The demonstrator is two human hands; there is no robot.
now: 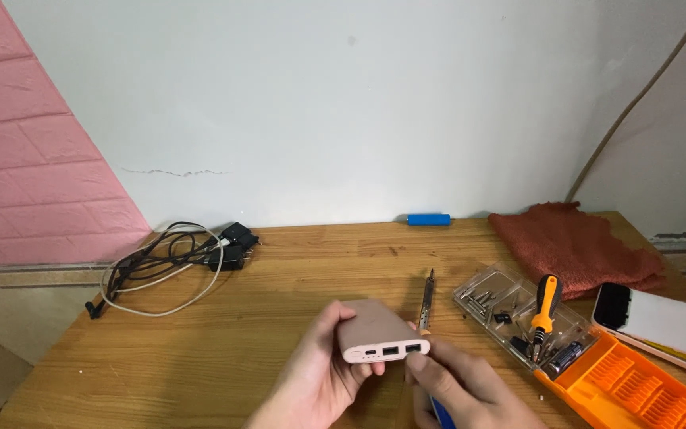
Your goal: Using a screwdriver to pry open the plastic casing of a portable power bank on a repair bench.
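We are curling the fingers of our left hand around the left side and underside of a pale pink power bank, thumb lying along its near edge, so the slab is being held just above the wooden table with its port end turned toward us. Our right hand is meeting it from the other side: the fingertips are pressing against the lower right corner of the port end, close together, and that hand is also gripping a blue-handled tool whose slim metal shaft is rising behind the bank. How the remaining right fingers are closing on the handle we cannot tell, since the frame is cutting them off.

Judging by how things are lying, we are sitting at the start of the work: the casing is looking whole, no seam is showing open, and no screws or panels from it are lying loose on the wood. Opening it seems to be what remains.

Further out to the right, a clear lid tray is holding small bits and an orange-handled screwdriver, touching an orange bit case. Beyond that, a white box and a rust-red cloth are lying near the edge. A blue cylinder is resting by the wall, and a tangle of cables with black chargers is lying well apart at the left.
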